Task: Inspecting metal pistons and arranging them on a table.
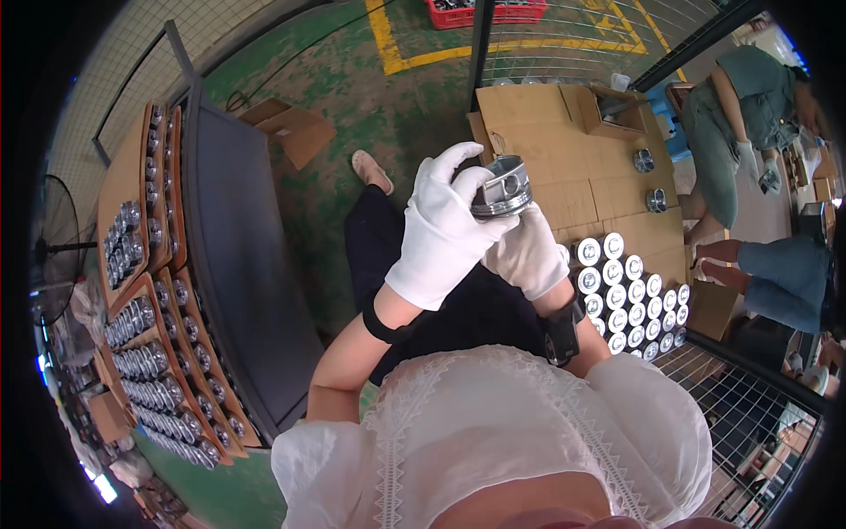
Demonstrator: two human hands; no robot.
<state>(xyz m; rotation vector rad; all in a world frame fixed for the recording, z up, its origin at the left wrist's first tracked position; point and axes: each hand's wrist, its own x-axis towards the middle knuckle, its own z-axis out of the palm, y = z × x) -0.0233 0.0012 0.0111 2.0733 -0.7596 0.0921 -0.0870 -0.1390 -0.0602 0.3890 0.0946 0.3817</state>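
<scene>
In front of my chest I hold a shiny metal piston (505, 187), its ring grooves at the lower end and the round pin hole in its side showing. My left hand (441, 229), in a white glove, curls its fingers and thumb around the piston from the left. Close under the piston's lower right side is my right hand (531, 251), also gloved in white and gripping it from below; most of its fingers are hidden. Right of my hands, several pistons (614, 295) stand in close rows on a cardboard-covered table (555, 145).
Two loose pistons (650, 181) lie farther right on the cardboard, near an open cardboard box (611, 115). At left, a rack with a dark panel (251, 256) stands by layered trays of pistons (145, 353). Wire mesh (749, 423) edges the table. Two people (740, 132) are at right.
</scene>
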